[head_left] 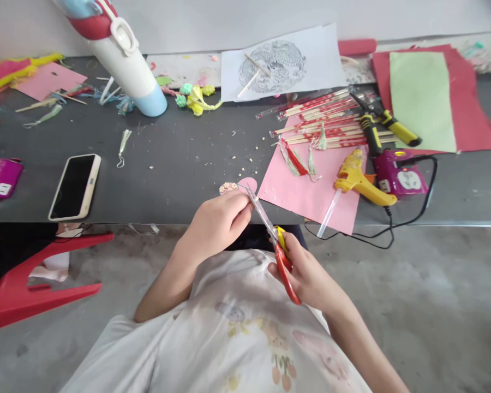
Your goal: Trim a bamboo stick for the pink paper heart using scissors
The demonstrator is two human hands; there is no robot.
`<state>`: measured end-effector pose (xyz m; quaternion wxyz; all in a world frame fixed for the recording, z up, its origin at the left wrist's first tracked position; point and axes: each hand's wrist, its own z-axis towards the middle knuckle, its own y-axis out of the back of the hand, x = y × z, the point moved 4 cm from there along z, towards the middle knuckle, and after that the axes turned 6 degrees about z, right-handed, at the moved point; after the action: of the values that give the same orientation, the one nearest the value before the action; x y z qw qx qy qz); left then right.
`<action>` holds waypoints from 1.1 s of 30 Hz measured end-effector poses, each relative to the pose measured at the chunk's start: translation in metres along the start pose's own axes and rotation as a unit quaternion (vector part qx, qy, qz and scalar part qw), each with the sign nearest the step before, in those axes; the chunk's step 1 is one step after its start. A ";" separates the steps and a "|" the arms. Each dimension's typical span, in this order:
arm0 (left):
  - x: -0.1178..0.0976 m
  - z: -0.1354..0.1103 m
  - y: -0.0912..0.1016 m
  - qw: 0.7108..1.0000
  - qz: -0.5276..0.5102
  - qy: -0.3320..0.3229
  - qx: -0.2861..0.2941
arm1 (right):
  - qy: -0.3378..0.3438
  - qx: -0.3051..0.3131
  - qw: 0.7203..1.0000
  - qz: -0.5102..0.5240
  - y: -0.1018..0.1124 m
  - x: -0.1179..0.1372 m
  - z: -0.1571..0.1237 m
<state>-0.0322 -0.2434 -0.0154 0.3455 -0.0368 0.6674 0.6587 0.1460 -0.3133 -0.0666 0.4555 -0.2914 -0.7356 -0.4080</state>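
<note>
My right hand (309, 270) grips a pair of scissors (265, 216) by its red and yellow handles, with the blades pointing up and left. The blade tips lie beside a small pink paper piece (249, 184) at the table's front edge. Closed round the lower side of this piece is my left hand (220, 222), its fingertips close to the blades. Just left of the pink piece, small pale beads cover a rounded patch (228, 188); whether the two are joined I cannot tell. Loose pale crumbs (245, 159) lie behind them on the table.
A yellow glue gun (362, 180) rests on a pink sheet (298, 199), its black cord hanging over the edge. Behind are bundled sticks (327, 123), pliers (387, 125) and coloured paper (423, 98). At left are a phone (74, 186) and a tall bottle (125, 63).
</note>
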 end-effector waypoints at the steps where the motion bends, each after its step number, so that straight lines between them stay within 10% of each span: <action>1: 0.000 0.000 0.000 1.000 0.000 0.003 0.000 | 0.002 0.003 1.000 -0.004 0.001 0.001 0.000; 33: 0.001 -0.002 0.004 0.991 -0.126 -0.033 -0.022 | 0.033 0.041 0.997 0.061 0.005 0.013 -0.006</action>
<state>-0.0357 -0.2439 -0.0128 0.4464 -0.1064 0.6314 0.6252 0.1473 -0.3151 -0.0519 0.5151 -0.3034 -0.7171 -0.3583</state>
